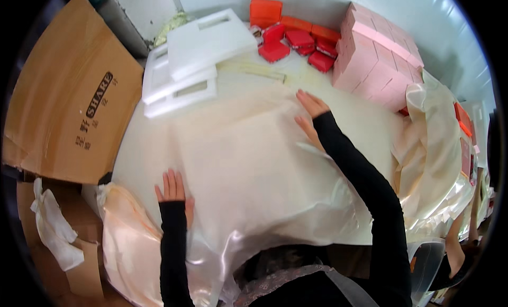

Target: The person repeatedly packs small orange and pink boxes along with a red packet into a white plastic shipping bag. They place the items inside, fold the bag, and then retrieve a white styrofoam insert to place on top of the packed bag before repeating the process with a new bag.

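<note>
A sheet of cream satin cloth point(238, 159) lies spread over the white table before me and hangs down over the front edge. At its left side my left hand point(172, 186) rests flat, fingers stretched out. My right hand point(312, 114) lies near the sheet's far right corner, fingers extended and thumb apart. Nothing shows in either hand. A squarish flat shape seems to show through the middle of the cloth, but I cannot tell what it is.
White foam frames point(206, 48) are stacked at the back left beside a large cardboard box point(74, 95). Red boxes point(300, 38) and a pink box stack point(373, 58) stand at the back. More satin point(428, 148) drapes the right side. Another person's arm point(455, 243) shows at far right.
</note>
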`<act>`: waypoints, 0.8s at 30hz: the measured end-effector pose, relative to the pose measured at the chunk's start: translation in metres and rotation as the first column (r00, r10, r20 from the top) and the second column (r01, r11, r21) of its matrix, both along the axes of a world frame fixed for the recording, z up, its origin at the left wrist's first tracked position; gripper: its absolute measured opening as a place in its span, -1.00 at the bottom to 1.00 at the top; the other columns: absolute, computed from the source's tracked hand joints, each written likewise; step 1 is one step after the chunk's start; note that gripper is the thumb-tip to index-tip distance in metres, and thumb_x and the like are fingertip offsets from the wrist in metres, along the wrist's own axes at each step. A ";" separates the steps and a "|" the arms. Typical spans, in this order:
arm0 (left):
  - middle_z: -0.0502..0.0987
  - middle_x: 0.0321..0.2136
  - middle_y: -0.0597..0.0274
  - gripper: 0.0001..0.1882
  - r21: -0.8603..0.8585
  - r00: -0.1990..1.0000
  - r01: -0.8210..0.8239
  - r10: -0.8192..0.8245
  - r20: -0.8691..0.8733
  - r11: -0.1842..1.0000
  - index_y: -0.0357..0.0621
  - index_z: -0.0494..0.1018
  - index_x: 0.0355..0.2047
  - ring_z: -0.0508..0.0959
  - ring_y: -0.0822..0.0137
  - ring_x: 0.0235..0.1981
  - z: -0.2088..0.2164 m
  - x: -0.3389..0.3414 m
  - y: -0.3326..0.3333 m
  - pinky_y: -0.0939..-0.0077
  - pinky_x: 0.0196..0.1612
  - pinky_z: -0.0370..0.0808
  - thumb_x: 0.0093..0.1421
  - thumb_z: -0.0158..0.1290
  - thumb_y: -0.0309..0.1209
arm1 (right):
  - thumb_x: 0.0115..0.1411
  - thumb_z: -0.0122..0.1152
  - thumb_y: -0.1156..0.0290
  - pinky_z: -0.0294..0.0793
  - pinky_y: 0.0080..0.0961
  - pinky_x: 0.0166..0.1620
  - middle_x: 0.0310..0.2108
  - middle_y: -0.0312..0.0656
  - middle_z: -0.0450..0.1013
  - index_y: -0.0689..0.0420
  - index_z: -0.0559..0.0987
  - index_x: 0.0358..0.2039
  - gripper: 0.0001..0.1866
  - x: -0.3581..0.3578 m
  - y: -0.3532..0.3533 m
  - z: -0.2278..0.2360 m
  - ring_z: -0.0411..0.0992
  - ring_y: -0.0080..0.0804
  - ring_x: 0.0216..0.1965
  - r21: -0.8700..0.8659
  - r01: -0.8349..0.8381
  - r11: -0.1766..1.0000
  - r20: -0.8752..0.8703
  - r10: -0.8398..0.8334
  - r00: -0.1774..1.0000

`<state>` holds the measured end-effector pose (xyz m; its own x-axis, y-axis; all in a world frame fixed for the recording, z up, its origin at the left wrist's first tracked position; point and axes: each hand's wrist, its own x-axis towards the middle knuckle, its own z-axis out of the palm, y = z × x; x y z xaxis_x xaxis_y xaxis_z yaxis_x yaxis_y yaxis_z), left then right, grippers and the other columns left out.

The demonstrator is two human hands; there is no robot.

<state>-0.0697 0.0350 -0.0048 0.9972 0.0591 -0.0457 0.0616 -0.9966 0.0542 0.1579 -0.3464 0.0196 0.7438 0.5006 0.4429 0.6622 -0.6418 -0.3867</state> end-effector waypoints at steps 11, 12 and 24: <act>0.02 0.21 -0.28 -0.26 -0.191 0.998 0.057 -0.052 0.028 0.980 -0.25 0.22 0.12 -0.08 -0.22 0.27 0.014 -0.004 -0.006 -0.27 0.20 -0.37 0.16 -0.39 0.11 | 0.01 0.14 0.17 0.42 -0.35 -0.09 -0.31 0.12 0.47 0.08 0.50 -0.15 -0.60 0.401 -0.009 -0.002 0.44 -0.08 -0.14 -0.054 0.417 0.907 0.059 -0.414 0.908; 0.03 0.21 -0.29 -0.27 -0.197 0.996 0.085 -0.076 0.050 0.977 -0.23 0.23 0.12 -0.07 -0.23 0.27 0.016 -0.003 -0.007 -0.28 0.19 -0.38 0.18 -0.43 0.09 | -0.03 0.18 0.10 0.41 -0.32 -0.06 -0.26 0.12 0.46 0.07 0.49 -0.09 -0.51 0.409 -0.008 -0.003 0.43 -0.07 -0.12 -0.172 0.362 0.916 0.170 -0.334 0.927; -0.05 0.23 -0.28 -0.20 -0.425 0.943 0.112 0.039 0.331 0.898 -0.27 -0.02 0.23 0.02 -0.18 0.25 0.029 -0.006 -0.009 -0.13 0.21 -0.06 0.12 -0.04 -0.05 | -0.02 0.30 0.10 0.34 -0.40 -0.05 -0.08 0.02 0.33 0.27 0.22 0.11 -0.21 0.239 0.072 0.065 0.34 -0.23 -0.06 0.689 0.465 0.556 -0.164 -0.506 0.847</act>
<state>-0.0757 0.0259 0.0242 0.9612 0.0719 0.2663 -0.0706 -0.8692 0.4893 0.3970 -0.2745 0.0848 0.7486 -0.3904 0.5359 0.3618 -0.4368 -0.8236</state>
